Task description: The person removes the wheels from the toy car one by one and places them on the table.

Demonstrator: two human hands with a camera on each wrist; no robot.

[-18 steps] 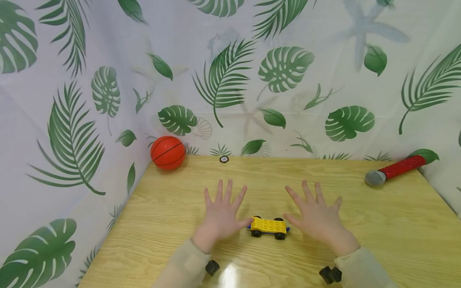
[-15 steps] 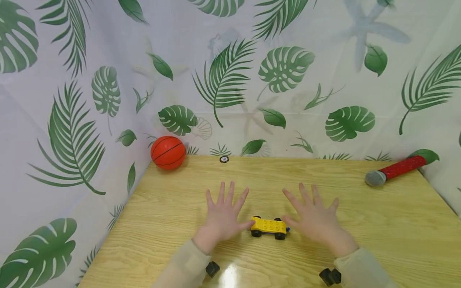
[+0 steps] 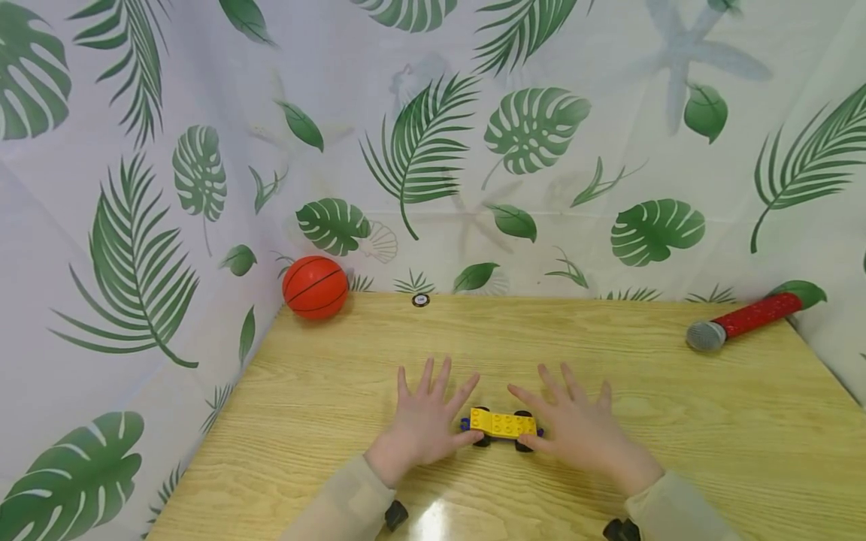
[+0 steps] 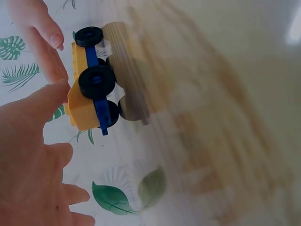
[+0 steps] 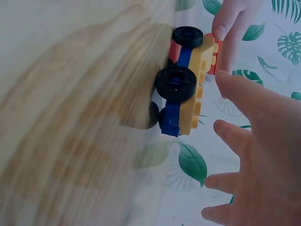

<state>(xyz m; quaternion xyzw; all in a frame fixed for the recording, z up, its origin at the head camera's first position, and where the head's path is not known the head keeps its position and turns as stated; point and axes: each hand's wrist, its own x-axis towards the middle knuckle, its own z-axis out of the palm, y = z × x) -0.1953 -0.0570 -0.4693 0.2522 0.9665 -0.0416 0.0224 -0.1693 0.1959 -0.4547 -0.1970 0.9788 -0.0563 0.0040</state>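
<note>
A toy car [image 3: 502,424] with a yellow studded top, blue base and black wheels stands on the wooden table [image 3: 643,330], between both hands. My left hand [image 3: 422,422] is spread flat, palm down, at the car's left end; its thumb overlaps the near left wheel in the head view. On the other side, my right hand [image 3: 583,427] has its fingers fanned out, with the thumb over the car's right end. From the left wrist view, the car [image 4: 87,89] shows its wheels side-on, the left thumb close by its yellow top. Neither hand grips anything.
An orange ball [image 3: 316,288] with black lines sits at the back left corner. By the back edge lies a small round disc [image 3: 421,300]. A red microphone [image 3: 751,317] with a grey head lies at the back right. Leaf-patterned cloth [image 3: 433,150] hangs behind the table.
Both hands have come inward and a little toward the near edge, so the thumbs now overlap the car's near side. The car stays in nearly the same place.
</note>
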